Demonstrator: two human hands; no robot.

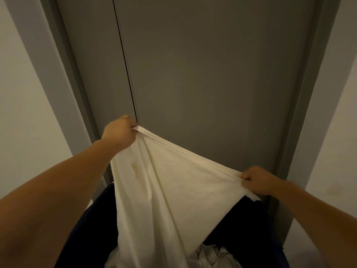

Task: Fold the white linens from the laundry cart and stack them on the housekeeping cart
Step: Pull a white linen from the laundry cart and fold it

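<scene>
Here a white linen (162, 190) is stretched above the laundry cart (241, 219), one corner pinched by the left hand (119, 132), another by the right hand (257, 180). Unfolding seems underway; next, corners should be matched.

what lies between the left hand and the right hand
In the head view, only the white linen, its top edge pulled from the left hand to the right hand.

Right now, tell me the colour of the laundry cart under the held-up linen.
Dark navy, nearly black; the laundry cart shows best in the head view.
</scene>
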